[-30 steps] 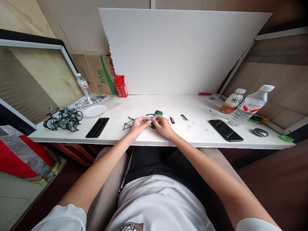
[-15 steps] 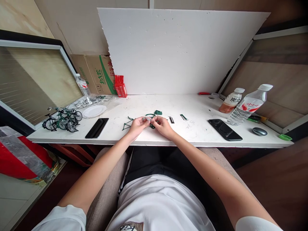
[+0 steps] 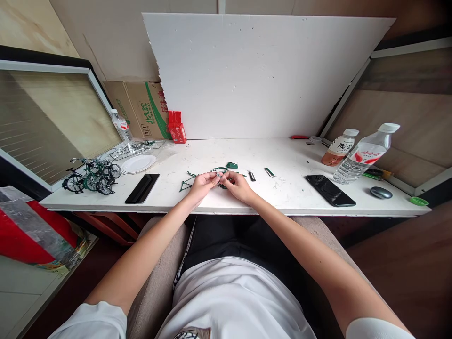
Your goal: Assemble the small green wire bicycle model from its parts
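My left hand and my right hand meet over the near middle of the white table. Both pinch a small silver and green model part between their fingertips. Loose green pieces lie around the hands: a thin green frame piece to the left, a curved green strip and a small green block just behind. Two short dark pieces lie to the right.
Finished green model bicycles stand at the left edge, beside a white plate and a black tray. A black phone, two bottles and a mouse lie right. A white board leans behind.
The fingertips of both hands have drawn closer together around the small part. Everything else on the table stays where it was.
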Demonstrator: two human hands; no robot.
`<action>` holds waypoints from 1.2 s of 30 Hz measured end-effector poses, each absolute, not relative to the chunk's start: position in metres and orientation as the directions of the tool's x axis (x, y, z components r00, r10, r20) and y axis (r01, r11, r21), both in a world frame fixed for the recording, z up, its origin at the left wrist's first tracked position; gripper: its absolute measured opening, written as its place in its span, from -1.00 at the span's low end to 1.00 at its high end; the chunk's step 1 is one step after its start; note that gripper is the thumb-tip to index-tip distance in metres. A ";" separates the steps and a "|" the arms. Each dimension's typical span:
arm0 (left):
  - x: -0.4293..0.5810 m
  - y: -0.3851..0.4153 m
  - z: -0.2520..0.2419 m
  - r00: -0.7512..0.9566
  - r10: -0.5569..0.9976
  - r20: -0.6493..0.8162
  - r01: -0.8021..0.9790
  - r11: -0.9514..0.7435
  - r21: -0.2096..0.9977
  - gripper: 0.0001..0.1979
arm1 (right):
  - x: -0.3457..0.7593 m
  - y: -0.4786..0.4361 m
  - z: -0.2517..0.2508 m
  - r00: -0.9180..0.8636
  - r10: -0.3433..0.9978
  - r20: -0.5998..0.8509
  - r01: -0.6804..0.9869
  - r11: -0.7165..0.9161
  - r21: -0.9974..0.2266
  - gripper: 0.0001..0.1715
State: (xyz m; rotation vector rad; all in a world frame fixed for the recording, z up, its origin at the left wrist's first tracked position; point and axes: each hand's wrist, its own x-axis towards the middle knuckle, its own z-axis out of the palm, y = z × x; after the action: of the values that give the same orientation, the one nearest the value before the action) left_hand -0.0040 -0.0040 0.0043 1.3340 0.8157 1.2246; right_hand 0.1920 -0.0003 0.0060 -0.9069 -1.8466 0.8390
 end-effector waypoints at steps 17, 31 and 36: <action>0.000 -0.005 0.006 0.184 0.967 0.177 -0.108 -0.159 0.981 -0.67 | 0.190 -0.003 0.007 -0.285 0.849 0.445 0.220 0.510 -0.832 -0.48; 0.002 -0.007 0.005 0.282 0.932 0.227 -0.043 -0.224 0.974 -0.67 | 0.190 -0.001 0.008 -0.226 0.862 0.454 0.185 0.496 -0.849 -0.49; 0.001 -0.007 0.005 0.291 0.927 0.236 -0.035 -0.236 0.971 -0.67 | 0.190 0.000 0.007 -0.230 0.868 0.441 0.174 0.482 -0.859 -0.45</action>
State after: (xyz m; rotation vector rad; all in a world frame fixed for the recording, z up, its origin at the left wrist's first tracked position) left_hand 0.0011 -0.0068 0.0047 1.5087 0.8609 1.1511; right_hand 0.1903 0.0005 0.0069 -0.8978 -1.7007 0.8438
